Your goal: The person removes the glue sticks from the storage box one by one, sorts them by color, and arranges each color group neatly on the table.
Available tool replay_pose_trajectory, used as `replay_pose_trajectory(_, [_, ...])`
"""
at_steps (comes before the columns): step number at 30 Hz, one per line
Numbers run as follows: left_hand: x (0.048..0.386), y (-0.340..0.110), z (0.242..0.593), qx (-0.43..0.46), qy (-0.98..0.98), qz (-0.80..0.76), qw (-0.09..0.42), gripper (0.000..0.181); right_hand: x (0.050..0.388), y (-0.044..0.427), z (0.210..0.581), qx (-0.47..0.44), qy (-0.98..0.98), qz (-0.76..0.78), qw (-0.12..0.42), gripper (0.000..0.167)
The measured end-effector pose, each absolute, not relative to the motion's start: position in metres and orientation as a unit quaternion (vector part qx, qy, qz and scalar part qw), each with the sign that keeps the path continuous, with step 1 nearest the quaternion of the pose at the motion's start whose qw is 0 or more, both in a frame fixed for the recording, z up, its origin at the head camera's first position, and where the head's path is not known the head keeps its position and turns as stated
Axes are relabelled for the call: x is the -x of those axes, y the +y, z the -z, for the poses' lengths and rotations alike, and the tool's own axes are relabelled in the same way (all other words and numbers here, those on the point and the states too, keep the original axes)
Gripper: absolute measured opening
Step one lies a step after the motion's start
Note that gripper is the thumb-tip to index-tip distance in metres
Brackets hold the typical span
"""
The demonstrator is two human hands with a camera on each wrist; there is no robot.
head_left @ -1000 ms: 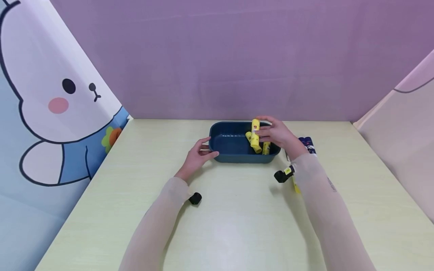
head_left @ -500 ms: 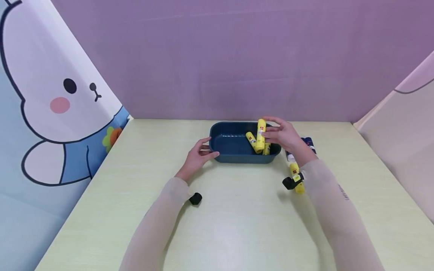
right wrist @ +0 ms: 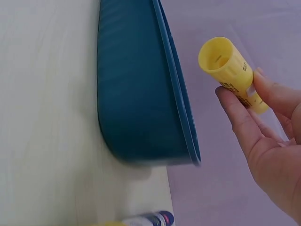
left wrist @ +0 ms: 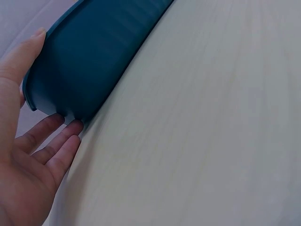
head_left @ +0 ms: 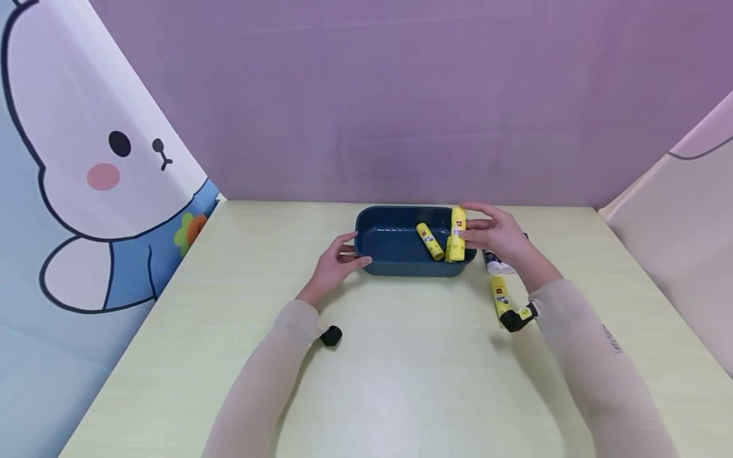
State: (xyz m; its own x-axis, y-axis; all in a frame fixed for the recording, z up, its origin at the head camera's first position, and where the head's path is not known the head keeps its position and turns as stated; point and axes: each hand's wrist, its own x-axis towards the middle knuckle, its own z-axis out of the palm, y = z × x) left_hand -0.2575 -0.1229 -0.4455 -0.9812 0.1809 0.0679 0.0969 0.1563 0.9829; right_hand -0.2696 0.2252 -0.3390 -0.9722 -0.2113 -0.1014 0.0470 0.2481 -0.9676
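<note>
My right hand (head_left: 497,236) pinches a yellow glue stick (head_left: 457,233) between thumb and fingers, holding it nearly upright above the right end of a dark blue plastic bin (head_left: 395,267). In the right wrist view, the hollow bottom of the held glue stick (right wrist: 230,66) faces the camera. Inside the bin, one yellow glue stick (head_left: 429,241) lies slanted; another, partly hidden behind the held one, is at its right. My left hand (head_left: 336,264) holds the bin's left end, thumb at the front corner and fingers against the end wall (left wrist: 70,80).
On the table (head_left: 389,356), right of the bin, lies another yellow glue stick (head_left: 500,294), partly covered by the right wrist camera (head_left: 518,318). Behind it are dark blue and white tubes (head_left: 494,262), mostly hidden by the right hand. A purple cloth (head_left: 366,102) hangs behind the table.
My right hand has moved right with the glue stick, from over the bin's slanted glue stick to its right end. The left hand and bin stay nearly still.
</note>
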Motion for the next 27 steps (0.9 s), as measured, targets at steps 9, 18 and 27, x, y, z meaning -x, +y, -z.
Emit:
replay_pose_trajectory(9, [0.248, -0.123, 0.428, -0.081, 0.757, -0.646, 0.054, 0.072, 0.259, 0.245, 0.339, 0.058, 0.814, 0.57, 0.1, 0.068])
replay_pose_trajectory(18, [0.243, -0.122, 0.421, -0.083, 0.76, -0.642, 0.056, 0.072, 0.249, 0.259, 0.339, 0.045, 0.825, 0.554, 0.103, 0.069])
replay_pose_trajectory(27, [0.254, -0.122, 0.442, -0.083, 0.761, -0.642, 0.036, 0.072, 0.239, 0.274, 0.343, 0.048, 0.821, 0.559, 0.106, 0.067])
